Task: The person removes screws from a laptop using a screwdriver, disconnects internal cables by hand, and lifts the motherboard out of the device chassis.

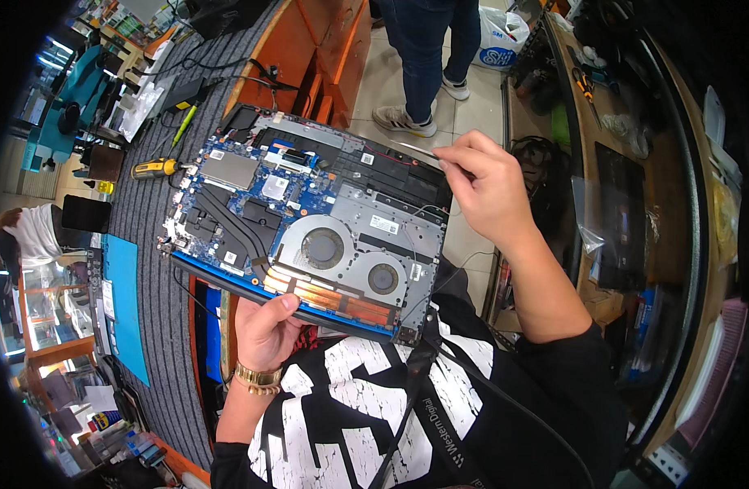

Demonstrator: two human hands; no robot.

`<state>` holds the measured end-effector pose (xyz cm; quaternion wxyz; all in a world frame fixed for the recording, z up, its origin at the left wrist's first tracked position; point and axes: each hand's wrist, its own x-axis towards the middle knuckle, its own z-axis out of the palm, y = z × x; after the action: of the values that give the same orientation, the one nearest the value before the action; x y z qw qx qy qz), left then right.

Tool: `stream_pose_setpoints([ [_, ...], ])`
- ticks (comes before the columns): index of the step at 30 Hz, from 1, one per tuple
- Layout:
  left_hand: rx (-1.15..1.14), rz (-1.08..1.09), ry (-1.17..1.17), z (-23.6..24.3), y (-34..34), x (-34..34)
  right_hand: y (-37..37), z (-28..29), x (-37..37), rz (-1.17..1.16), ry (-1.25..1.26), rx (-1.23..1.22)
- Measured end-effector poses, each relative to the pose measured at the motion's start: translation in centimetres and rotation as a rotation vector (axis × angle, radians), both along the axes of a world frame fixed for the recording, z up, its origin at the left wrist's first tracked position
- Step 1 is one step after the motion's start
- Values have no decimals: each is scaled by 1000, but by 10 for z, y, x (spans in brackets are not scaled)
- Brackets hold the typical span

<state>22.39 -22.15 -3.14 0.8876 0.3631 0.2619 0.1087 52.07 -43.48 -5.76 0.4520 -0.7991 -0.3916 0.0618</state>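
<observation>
Laptop [309, 220] edge in left hand [264, 330] grip

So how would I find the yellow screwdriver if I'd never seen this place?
Start at the opened laptop that the left hand holds up by its near edge. Look just past its far left corner, on the grey ribbed mat. The screwdriver lies there flat, the only stubby tool with a yellow and black handle.

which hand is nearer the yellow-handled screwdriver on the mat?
Left. The left hand grips the opened laptop's near edge, below and right of the screwdriver. The right hand, holding tweezers, is across the laptop, much farther off.
</observation>
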Motion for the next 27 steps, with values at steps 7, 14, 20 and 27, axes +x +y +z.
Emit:
stream_pose_setpoints([
  [7, 37, -21, 11, -5, -1, 4, 5, -9, 3, -18, -30, -20],
  [14, 41, -24, 13, -6, -5, 1, -10, -4, 0, 9, 15, -32],
  [20, 60, -11, 14, -10, -3, 4, -4, -9, 7, 52, -7, -53],
  [27, 84, -13, 31, -11, -3, 3, -21, -5, 19, -114, 35, 8],
])
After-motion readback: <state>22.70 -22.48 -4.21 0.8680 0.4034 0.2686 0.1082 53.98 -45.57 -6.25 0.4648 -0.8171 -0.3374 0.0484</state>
